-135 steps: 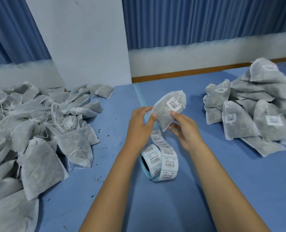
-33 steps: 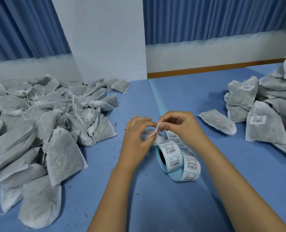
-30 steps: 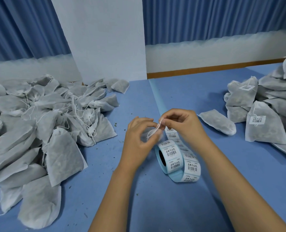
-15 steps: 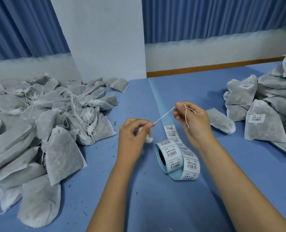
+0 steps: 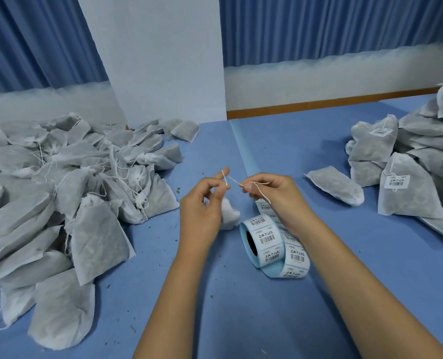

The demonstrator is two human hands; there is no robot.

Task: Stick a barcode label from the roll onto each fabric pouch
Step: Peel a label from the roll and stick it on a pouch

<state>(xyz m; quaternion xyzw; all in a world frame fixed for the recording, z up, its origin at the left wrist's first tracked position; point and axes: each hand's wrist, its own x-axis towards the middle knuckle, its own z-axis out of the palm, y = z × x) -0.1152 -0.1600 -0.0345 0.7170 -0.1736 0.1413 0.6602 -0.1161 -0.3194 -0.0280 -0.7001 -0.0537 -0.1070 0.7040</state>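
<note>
1. The left hand [image 5: 202, 203] and right hand [image 5: 275, 195] each pinch the string [image 5: 233, 180], which runs taut between them.
2. The pouch [image 5: 229, 215] sits bunched below the left palm, just beside the label roll [image 5: 264, 244].
3. It looks light, soft and easily crumpled, so it is best held by its flat body.
4. On the blue table [image 5: 241, 320] an unlabelled heap [image 5: 59, 203] lies left and a labelled heap [image 5: 409, 190] right, with curtains [image 5: 319, 27] behind.

On the table [image 5: 241, 320] the label roll [image 5: 264, 244] stands on edge near the middle, and its backing strip [image 5: 243, 146] runs away toward the pillar [image 5: 163, 60] at the far edge. Behind the roll, the left hand [image 5: 202, 206] and right hand [image 5: 275, 195] pinch a drawstring [image 5: 232, 179] between them. The string's pouch [image 5: 229, 213] sits under the left hand, just beside the roll. The unlabelled pouch heap [image 5: 72, 190] lies far left and the labelled pouch pile [image 5: 409, 177] far right, with a lone pouch [image 5: 334, 185] between roll and pile.
</note>
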